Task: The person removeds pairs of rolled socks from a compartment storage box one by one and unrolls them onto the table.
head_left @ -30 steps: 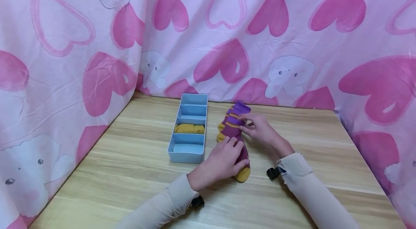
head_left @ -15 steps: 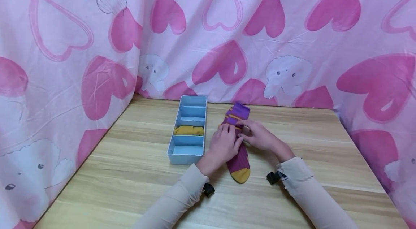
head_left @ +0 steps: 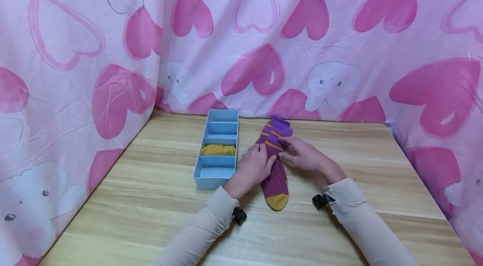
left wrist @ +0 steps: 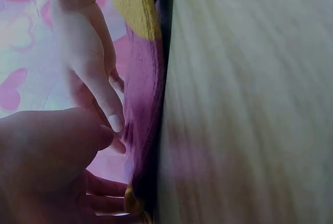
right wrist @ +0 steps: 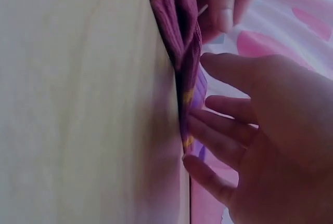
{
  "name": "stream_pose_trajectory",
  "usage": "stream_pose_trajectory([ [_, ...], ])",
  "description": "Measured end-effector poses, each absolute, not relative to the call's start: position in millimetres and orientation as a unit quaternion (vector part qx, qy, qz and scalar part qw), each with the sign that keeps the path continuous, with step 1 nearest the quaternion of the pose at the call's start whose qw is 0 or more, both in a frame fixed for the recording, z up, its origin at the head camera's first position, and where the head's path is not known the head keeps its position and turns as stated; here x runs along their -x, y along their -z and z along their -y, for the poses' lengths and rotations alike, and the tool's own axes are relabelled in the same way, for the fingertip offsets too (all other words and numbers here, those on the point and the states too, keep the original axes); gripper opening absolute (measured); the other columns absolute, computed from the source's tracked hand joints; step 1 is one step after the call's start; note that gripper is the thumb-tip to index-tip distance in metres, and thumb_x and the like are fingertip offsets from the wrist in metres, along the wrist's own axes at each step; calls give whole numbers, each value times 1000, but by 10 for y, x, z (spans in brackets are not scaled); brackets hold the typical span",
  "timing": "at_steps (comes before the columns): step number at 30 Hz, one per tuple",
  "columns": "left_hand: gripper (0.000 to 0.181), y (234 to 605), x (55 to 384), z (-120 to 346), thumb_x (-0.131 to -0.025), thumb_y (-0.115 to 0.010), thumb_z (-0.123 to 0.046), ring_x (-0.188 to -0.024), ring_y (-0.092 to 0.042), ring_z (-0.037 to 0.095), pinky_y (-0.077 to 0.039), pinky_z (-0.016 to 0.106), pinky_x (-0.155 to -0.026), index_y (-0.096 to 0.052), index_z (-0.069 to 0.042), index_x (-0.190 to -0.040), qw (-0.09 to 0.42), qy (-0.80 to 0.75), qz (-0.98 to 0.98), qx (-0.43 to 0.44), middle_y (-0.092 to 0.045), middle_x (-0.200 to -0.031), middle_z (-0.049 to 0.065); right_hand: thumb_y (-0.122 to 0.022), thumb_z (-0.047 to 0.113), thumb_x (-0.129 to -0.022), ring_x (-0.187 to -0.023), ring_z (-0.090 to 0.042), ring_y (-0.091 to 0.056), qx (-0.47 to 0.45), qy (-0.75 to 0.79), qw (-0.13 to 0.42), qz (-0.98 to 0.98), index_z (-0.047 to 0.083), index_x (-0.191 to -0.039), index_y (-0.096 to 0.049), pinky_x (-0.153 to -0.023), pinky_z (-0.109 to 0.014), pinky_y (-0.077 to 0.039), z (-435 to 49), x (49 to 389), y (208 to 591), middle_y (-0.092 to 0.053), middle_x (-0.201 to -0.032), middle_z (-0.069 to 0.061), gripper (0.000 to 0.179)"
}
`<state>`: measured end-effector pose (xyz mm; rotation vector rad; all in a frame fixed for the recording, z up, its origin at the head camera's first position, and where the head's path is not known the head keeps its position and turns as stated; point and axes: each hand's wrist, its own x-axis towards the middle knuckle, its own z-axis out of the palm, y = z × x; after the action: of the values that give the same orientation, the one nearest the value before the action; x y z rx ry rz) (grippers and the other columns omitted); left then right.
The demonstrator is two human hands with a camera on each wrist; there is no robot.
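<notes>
A pair of maroon socks (head_left: pixel 276 178) with purple cuffs, yellow stripes and a yellow toe lies overlapped on the table, the toe toward me. On the left edge of the socks rests my left hand (head_left: pixel 252 165), its fingertips near the yellow heel part, which it mostly hides. My right hand (head_left: pixel 307 155) touches the right side near the cuffs. In the right wrist view, the right hand's fingers (right wrist: pixel 216 135) are fairly straight against the fabric. The left wrist view has the left thumb (left wrist: pixel 78 133) extended beside the maroon fabric (left wrist: pixel 144 78).
Left of the socks stands a light blue divided box (head_left: pixel 216 183). A folded mustard-yellow sock bundle (head_left: pixel 218 149) sits in its second compartment from the front. A pink heart-patterned curtain (head_left: pixel 222 56) encloses the wooden table (head_left: pixel 151 211) behind and at both sides.
My left hand has moved away from me along the socks, then slightly left, uncovering the toe. The upper sock now lies more over the other. The right hand stays near the cuffs.
</notes>
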<state>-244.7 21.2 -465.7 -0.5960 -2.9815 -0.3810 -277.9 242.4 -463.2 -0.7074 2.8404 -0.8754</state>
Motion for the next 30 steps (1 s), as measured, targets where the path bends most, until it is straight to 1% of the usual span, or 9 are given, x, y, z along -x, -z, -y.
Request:
stream_pose_trajectory([
  [3, 44, 4645, 2444, -210, -115, -49, -41, -117, -69, 25, -62, 39, -99, -60, -1, -131, 24, 116, 974, 194, -69, -129, 16, -70, 31, -107, -137, -39, -62, 215, 262, 33, -940, 1, -153, -56, -115, -61, -50, -2464, 2777, 4625, -64, -148, -22, 57],
  [6, 36, 4644, 2445, -206, -112, -57, -29, -117, -66, 23, -63, 38, -98, -60, -1, -135, 10, 108, 974, 197, -66, -131, 15, -72, 43, -104, -129, -36, -64, 193, 236, 29, -952, 5, -149, -62, -110, -60, -52, -2496, 2774, 4630, -63, -146, -18, 60],
  [9, 39, 4643, 2443, -196, -105, -68, -21, -119, -64, 22, -62, 37, -99, -59, -1, -138, 2, 98, 975, 201, -64, -132, 14, -76, 55, -99, -125, -34, -63, 178, 219, 26, -959, 9, -148, -64, -108, -58, -52, -2502, 2767, 4636, -63, -144, -14, 68],
  [11, 42, 4642, 2436, -190, -102, -73, -20, -118, -64, 21, -62, 36, -98, -60, -1, -137, 5, 92, 975, 204, -64, -130, 14, -78, 60, -95, -126, -34, -62, 180, 209, 19, -961, 10, -148, -64, -107, -59, -52, -2501, 2761, 4638, -63, -144, -14, 74],
  [15, 37, 4640, 2418, -184, -102, -73, -19, -114, -64, 21, -63, 35, -94, -61, -1, -132, 16, 91, 973, 211, -64, -126, 13, -81, 59, -92, -129, -36, -61, 173, 205, 21, -963, 11, -147, -63, -109, -61, -50, -2509, 2754, 4641, -62, -145, -14, 75],
  [17, 35, 4644, 2413, -186, -105, -69, -22, -112, -64, 21, -63, 36, -93, -62, -1, -131, 21, 96, 972, 213, -64, -125, 13, -81, 57, -93, -134, -38, -60, 167, 208, 29, -963, 11, -148, -62, -112, -62, -48, -2523, 2757, 4643, -60, -149, -15, 75],
  [21, 38, 4659, 2411, -189, -108, -65, -30, -112, -65, 21, -63, 36, -94, -62, 0, -132, 23, 96, 972, 214, -63, -126, 14, -82, 56, -93, -143, -42, -55, 161, 213, 44, -963, 10, -151, -60, -117, -65, -45, -2557, 2761, 4636, -56, -155, -17, 77],
  [23, 40, 4665, 2411, -191, -108, -65, -32, -111, -64, 21, -63, 36, -94, -62, 0, -131, 25, 94, 972, 214, -63, -125, 14, -82, 56, -93, -146, -45, -53, 164, 214, 51, -962, 9, -152, -58, -118, -67, -43, -2576, 2767, 4625, -54, -158, -19, 79],
  [30, 40, 4670, 2404, -187, -109, -65, -35, -111, -62, 21, -63, 37, -92, -62, 0, -127, 30, 83, 973, 214, -62, -125, 14, -82, 51, -95, -153, -50, -44, 165, 223, 89, -957, 7, -157, -53, -124, -69, -35, -2654, 2806, 4598, -45, -166, -23, 82],
])
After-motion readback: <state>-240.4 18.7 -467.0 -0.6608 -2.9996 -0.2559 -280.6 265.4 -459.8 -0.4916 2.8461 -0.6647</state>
